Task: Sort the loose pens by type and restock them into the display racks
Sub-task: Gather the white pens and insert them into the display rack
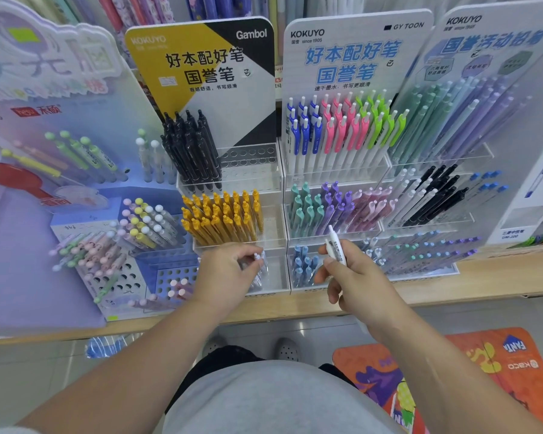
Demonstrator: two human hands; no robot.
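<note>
Holding one white pen (335, 244), right hand (351, 277) grip clamped; left hand (229, 270) pinching clear pens (261, 267), count unclear.

Clear glossy acrylic racks (438, 158), wooden shelf (483, 274) (smooth), plastic pens (223, 217)

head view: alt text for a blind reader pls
A person's right hand holds a white pen before acrylic display racks of colourful pens, while the left hand pinches a clear pen in a low compartment.
</note>
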